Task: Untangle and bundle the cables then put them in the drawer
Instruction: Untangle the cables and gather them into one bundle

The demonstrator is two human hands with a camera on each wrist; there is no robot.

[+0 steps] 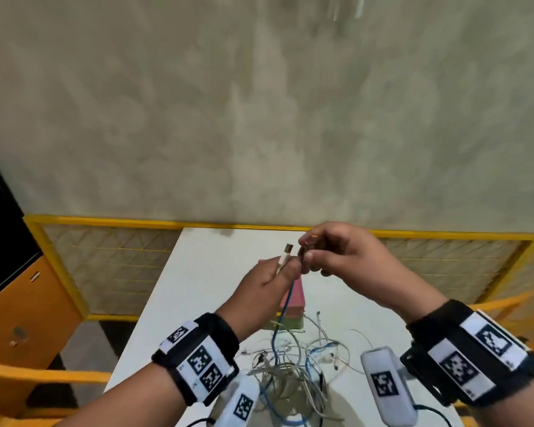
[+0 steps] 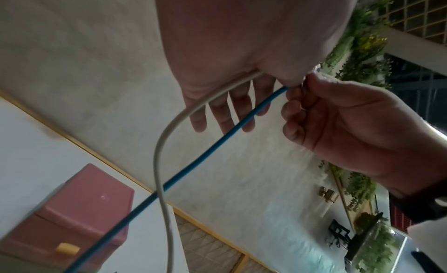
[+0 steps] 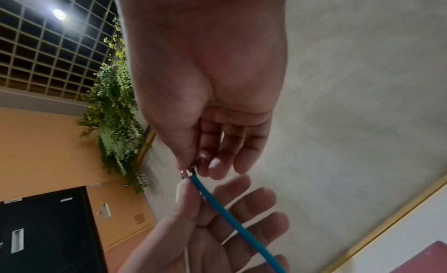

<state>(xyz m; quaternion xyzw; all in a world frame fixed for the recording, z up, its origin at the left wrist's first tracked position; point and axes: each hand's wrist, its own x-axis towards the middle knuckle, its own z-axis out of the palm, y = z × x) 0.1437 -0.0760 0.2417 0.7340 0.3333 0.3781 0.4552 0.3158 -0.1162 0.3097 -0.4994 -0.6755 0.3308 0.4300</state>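
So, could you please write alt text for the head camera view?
Two hands raised above a white table: the left hand pinches a white cable by its plug, the right hand pinches the blue cable end. Below lies a tangle of cables beside a pink box.

No legible words, brand names or numbers appear in any view. The only markings are black-and-white square coded tags on the left wristband (image 1: 198, 362), the right wristband (image 1: 466, 355) and two white modules (image 1: 383, 385) near the table's near edge.
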